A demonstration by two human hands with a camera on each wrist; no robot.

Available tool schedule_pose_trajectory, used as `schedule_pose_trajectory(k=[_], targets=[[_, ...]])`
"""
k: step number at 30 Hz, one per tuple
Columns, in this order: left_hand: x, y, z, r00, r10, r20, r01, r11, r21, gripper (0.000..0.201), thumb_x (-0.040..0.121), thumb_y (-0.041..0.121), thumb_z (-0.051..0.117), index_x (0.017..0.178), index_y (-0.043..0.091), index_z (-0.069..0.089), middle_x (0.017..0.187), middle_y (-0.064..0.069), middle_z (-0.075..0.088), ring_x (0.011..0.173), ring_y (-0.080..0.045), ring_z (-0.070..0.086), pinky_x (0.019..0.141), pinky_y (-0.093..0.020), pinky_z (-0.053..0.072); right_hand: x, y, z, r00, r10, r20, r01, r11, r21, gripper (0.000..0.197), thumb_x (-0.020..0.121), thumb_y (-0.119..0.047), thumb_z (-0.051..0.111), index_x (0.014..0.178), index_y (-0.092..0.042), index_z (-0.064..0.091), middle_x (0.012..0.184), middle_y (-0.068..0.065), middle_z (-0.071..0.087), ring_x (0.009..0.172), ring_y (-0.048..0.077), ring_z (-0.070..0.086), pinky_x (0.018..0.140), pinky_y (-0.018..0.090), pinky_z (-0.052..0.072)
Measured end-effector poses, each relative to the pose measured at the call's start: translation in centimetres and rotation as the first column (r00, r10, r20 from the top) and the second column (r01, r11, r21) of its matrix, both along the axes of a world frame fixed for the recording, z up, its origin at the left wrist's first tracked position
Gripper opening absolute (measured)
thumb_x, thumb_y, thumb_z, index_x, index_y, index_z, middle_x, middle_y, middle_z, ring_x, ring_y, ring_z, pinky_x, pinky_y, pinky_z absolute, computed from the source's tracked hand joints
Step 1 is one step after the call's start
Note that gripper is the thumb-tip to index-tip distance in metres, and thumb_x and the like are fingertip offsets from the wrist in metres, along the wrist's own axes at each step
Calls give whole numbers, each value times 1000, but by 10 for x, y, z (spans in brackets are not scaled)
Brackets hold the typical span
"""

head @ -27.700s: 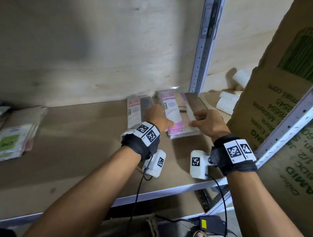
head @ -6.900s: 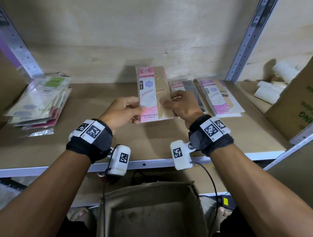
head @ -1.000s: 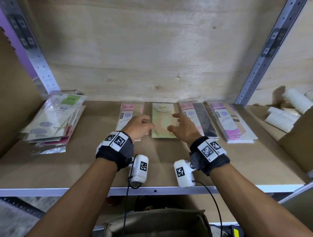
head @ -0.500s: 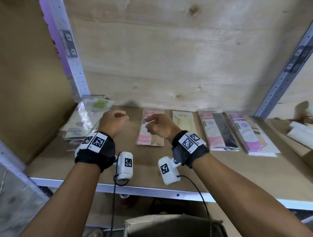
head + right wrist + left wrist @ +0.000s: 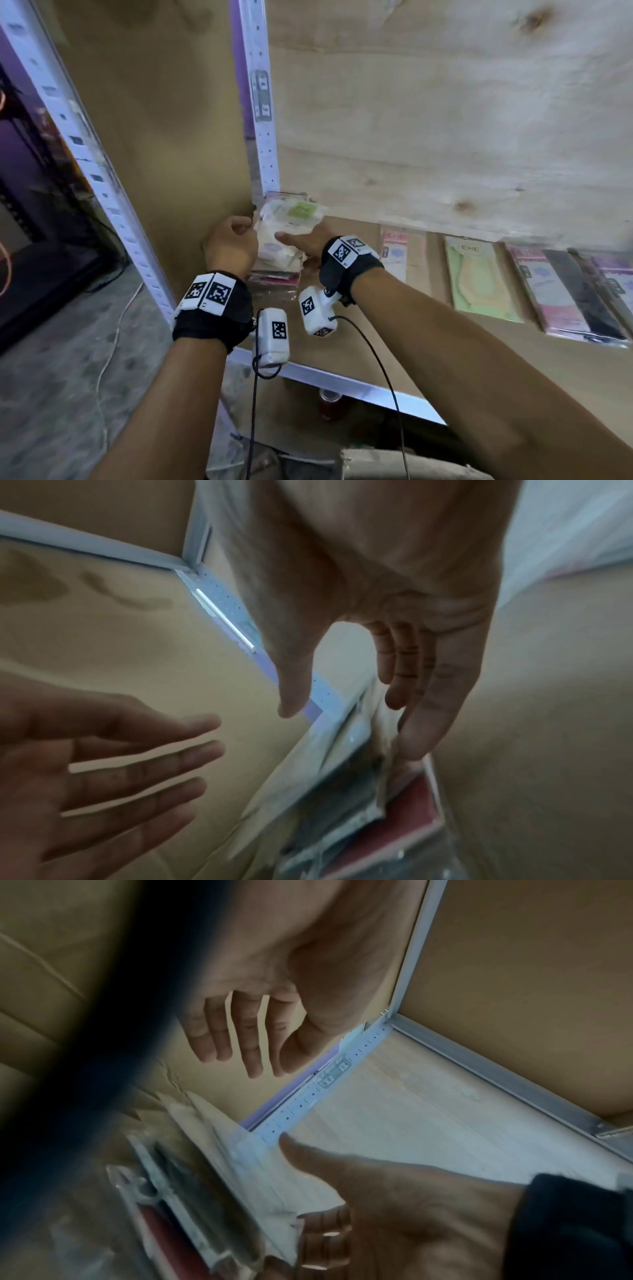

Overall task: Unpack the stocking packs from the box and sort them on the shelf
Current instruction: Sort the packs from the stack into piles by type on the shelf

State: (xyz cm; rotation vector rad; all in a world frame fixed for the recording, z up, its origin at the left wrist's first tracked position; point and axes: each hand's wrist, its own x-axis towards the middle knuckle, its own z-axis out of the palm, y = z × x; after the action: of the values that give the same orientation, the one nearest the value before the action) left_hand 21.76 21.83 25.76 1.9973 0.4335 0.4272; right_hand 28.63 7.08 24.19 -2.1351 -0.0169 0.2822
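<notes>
Plywood shelf (image 5: 359,346), glossy flat stocking packs (image 5: 284,236)

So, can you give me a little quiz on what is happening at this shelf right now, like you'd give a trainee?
1. True or false: the left hand is holding a pack.
2. Where on the shelf does the pile of packs lie?
A. In the left corner, by the upright post
B. In the middle
C. At the front edge, overhanging
3. What colour is the label on the pile's top pack?

Key: 1 false, its fingers are loose and hold nothing; 2 A; 3 green.
</notes>
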Motion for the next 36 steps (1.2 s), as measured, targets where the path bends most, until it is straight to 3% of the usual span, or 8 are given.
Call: schedule_pose_trajectory(k=[4, 9, 14, 20, 23, 27, 31, 36], targets=[[-5, 12, -5, 1000, 7, -16, -7, 1000, 17, 32, 93, 15, 52, 121, 17, 67, 122, -1, 68, 113, -21, 62, 99, -24, 44, 4, 2, -18, 995, -33, -90, 37, 998, 41, 78, 62, -49, 87, 124, -10, 59, 120, 8, 66, 106, 32, 64, 93, 48, 54], [-8, 3, -7, 999, -8, 48, 7, 1000, 17, 29, 91, 14, 55, 115, 17, 71, 115, -1, 71, 107, -20, 65, 101, -30, 49, -10, -32, -19, 995, -98, -26, 99, 991, 86, 33, 75, -30, 83, 73, -13, 56, 73, 3, 63, 64, 20, 61, 54, 29, 51], [-9, -35, -5, 974, -189, 127, 205, 971, -122, 26, 92, 16, 63, 117, 10, 69, 109, -7, 69, 90, -22, 68, 85, -35, 58, -43, -83, 1, 973, -203, 110, 158, 932, 327, 25, 82, -7, 74, 102, 2, 61, 105, 22, 70, 95, 39, 69, 84, 56, 56], [-17, -89, 16, 875, -460, 149, 431, 601, -673, 55, 84, 51, 71, 121, 13, 57, 115, -12, 61, 94, -29, 75, 80, -38, 62, -101, -138, 28, 890, -84, 448, -13, 978, 210, 10, 81, -4, 73, 89, -10, 69, 90, 10, 73, 79, 22, 66, 75, 36, 54], [-22, -117, 18, 852, -489, 188, 444, 482, -756, 59, 84, 43, 75, 127, 7, 55, 117, -19, 65, 95, -27, 75, 78, -37, 62, -127, -170, 25, 842, 88, 533, -99, 995, -8, 17, 82, -6, 74, 97, -12, 69, 98, 4, 71, 94, 19, 65, 87, 29, 51], [-23, -150, 4, 842, -516, 157, 466, 552, -691, 34, 98, 8, 58, 130, -4, 55, 121, -22, 68, 108, -29, 69, 70, -28, 62, -146, -214, 15, 867, 200, 455, -143, 977, -156, 31, 77, -26, 81, 106, -23, 69, 115, -4, 64, 106, 10, 58, 89, 18, 42], [-20, -176, -6, 780, -615, 116, 544, 575, -610, 30, 99, 4, 54, 128, 2, 59, 114, -14, 73, 98, -24, 72, 71, -28, 62, -152, -257, 6, 883, -51, 467, 57, 998, 2, 29, 86, -48, 70, 109, -32, 66, 116, -14, 61, 111, -1, 55, 96, 23, 46], [-15, -211, -18, 705, -695, 139, 614, 500, -611, 24, 95, 6, 63, 119, 9, 66, 110, -8, 76, 99, -22, 74, 79, -29, 61, -148, -307, -5, 984, -81, 160, 54, 985, 165, 19, 87, -24, 74, 104, -16, 70, 100, 5, 76, 94, 16, 71, 84, 31, 51]])
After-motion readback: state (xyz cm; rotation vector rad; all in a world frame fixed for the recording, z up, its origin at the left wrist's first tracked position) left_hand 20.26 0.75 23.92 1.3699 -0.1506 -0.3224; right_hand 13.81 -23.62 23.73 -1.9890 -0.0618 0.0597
